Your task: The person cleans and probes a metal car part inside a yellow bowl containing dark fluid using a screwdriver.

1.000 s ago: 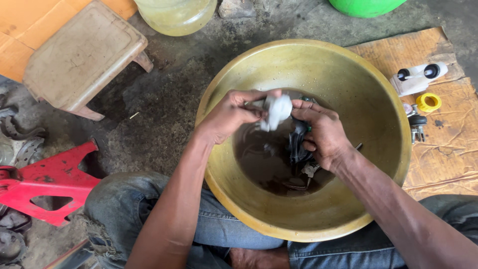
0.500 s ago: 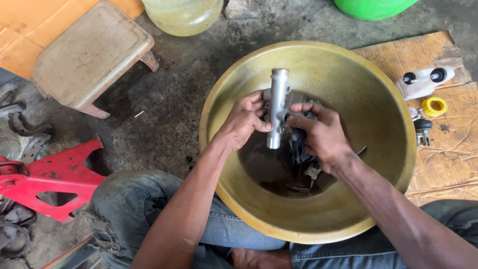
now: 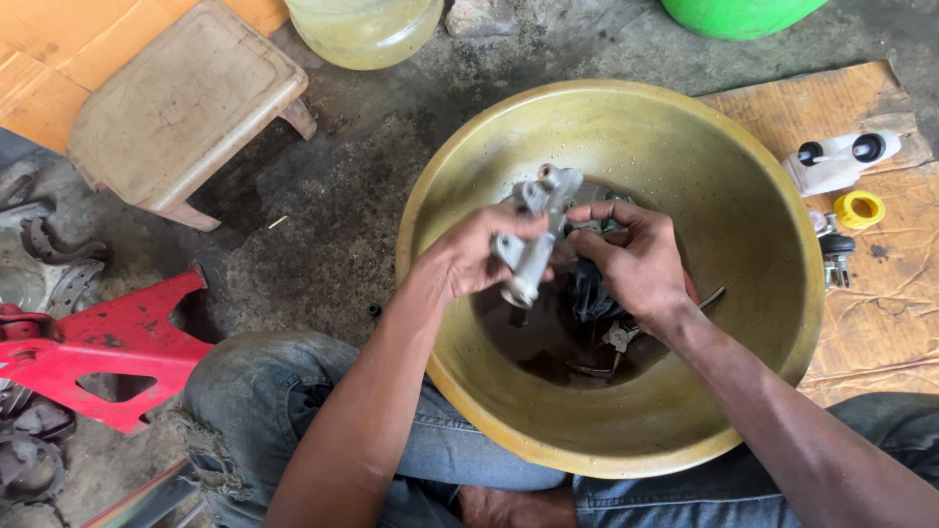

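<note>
A large yellow basin point(image 3: 743, 196) sits on the ground between my knees, with dark liquid and small metal parts point(image 3: 618, 337) at its bottom. My left hand point(image 3: 468, 256) grips a grey cast metal cylinder part point(image 3: 533, 240) over the basin, tilted with its ported end up. My right hand point(image 3: 636, 262) touches the upper end of that part with its fingertips and holds a dark rag or brush point(image 3: 590, 293) under the palm.
A beige plastic stool point(image 3: 181, 103) stands at the upper left, a red metal frame point(image 3: 93, 347) at the left. A translucent jug point(image 3: 364, 29) sits at the top. On cardboard point(image 3: 880, 293) to the right lie a white reservoir point(image 3: 839, 161) and a yellow ring point(image 3: 861, 208).
The metal part was turned in my hands: end-on first, then upright, now tilted with its ported end toward the upper right. Both hands stayed over the basin.
</note>
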